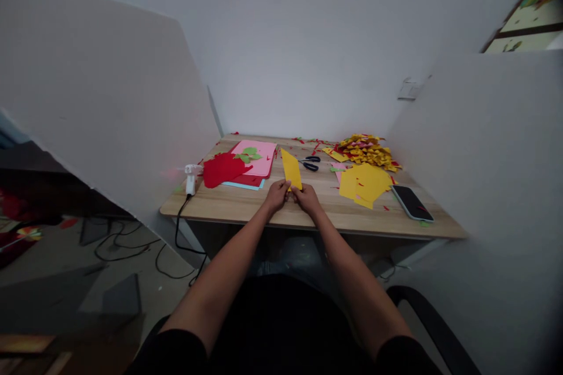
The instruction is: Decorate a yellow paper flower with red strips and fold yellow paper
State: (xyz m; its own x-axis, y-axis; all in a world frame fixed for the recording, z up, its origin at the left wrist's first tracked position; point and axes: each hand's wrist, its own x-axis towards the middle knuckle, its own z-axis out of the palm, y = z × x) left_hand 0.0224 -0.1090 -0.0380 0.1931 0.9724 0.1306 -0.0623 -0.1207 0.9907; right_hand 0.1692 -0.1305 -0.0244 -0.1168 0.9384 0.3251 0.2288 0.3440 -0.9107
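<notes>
A narrow yellow paper piece [291,169] stands upright between my hands, above the front part of the wooden desk [246,206]. My left hand [277,196] pinches its lower left edge. On the lower right edge, the fingers of my right hand [307,198] are closed. Both hands nearly touch at the bottom of the paper. Black-handled scissors [311,165] lie just behind it to the right. Yellow sheets [367,183] are spread on the right side of the desk. Red cut paper [223,170] lies on the left, beside a pink sheet [263,155] with green leaf shapes [249,154] on it.
A pile of yellow and red cut pieces [369,150] fills the back right. A phone [411,203] lies at the right. A white power plug [190,180] with a black cable is at the left edge. Partitions [492,146] flank the desk; red scraps are scattered about.
</notes>
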